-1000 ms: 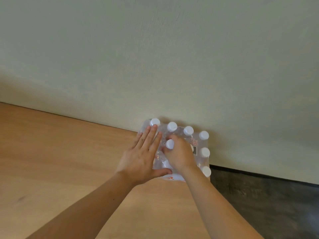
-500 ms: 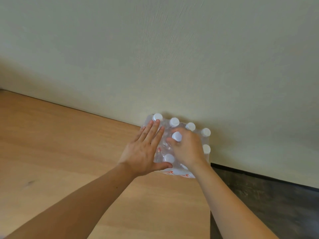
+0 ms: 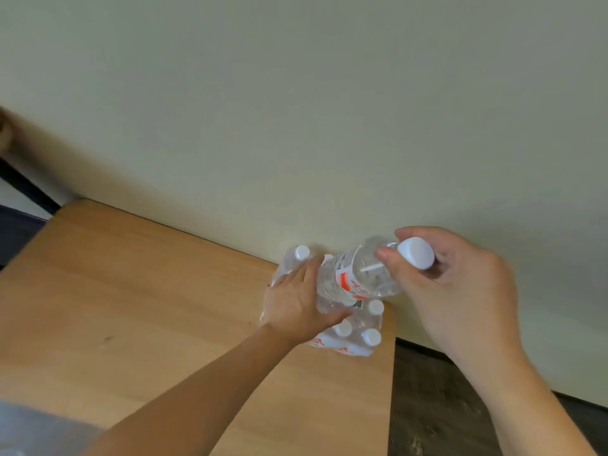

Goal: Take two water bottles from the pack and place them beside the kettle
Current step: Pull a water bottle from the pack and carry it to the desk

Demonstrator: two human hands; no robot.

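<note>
A shrink-wrapped pack of water bottles (image 3: 352, 337) with white caps stands on the wooden table (image 3: 148, 307) against the wall. My left hand (image 3: 296, 301) lies flat on top of the pack, fingers spread, pressing it down. My right hand (image 3: 450, 284) holds one clear water bottle (image 3: 358, 278) with an orange-and-white label by its neck, just below the white cap. That bottle is lifted out of the pack and tilted, its cap toward me and its base still over the pack. No kettle is in view.
A pale wall (image 3: 329, 110) rises directly behind the pack. The table's right edge falls off to a dark floor (image 3: 427, 406). A dark piece of furniture (image 3: 19, 225) shows at the far left.
My right hand has pulled one bottle up and out of the pack toward me and to the right. My left hand has stayed flat on the pack. The view has shifted.
</note>
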